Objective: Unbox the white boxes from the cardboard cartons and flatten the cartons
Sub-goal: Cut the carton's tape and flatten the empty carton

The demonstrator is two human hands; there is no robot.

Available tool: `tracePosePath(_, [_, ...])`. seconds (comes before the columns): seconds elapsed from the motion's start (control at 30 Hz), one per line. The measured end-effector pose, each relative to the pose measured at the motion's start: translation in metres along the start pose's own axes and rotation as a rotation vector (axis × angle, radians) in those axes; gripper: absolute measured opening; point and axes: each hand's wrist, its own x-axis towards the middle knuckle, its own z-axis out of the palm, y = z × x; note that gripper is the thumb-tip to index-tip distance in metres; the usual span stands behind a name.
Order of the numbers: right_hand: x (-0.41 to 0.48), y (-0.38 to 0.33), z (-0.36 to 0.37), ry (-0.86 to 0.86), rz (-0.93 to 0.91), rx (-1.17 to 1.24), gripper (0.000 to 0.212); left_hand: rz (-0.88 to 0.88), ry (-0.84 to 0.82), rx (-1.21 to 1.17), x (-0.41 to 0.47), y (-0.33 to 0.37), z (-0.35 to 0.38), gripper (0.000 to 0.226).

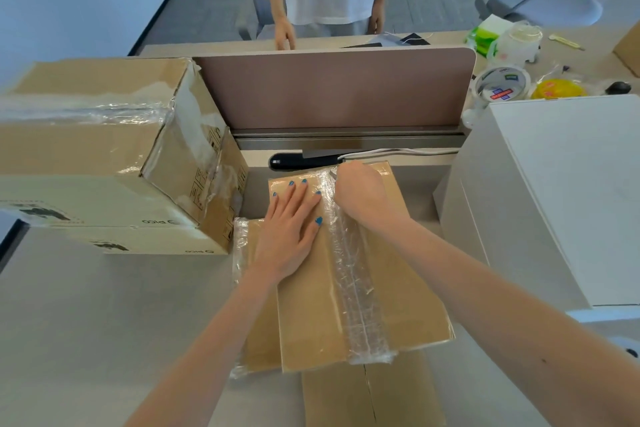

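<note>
Cardboard of the taped carton [398, 288] lies under both hands at the table's middle: the left hand [291, 218] presses flat with fingers spread, and the right hand [360, 191] is curled tight round a small grey tool [333, 174] at the far end of the clear tape [360, 288] seam. Its contents are hidden. Left, a film-wrapped carton [104, 121] sits on pale boxes [104, 204] printed "PICO" upside down; right stands a plain white box [554, 201].

Bright even light, soft shadows, glare on clear tape [356, 274], wide-angle bending at edges
</note>
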Motion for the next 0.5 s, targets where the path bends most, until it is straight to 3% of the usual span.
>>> tracePosePath(0.5, [-0.033,-0.010,-0.006,-0.102,-0.041,-0.102,0.009,-0.027,0.020,0.016,-0.001,0.006,-0.002,0.057])
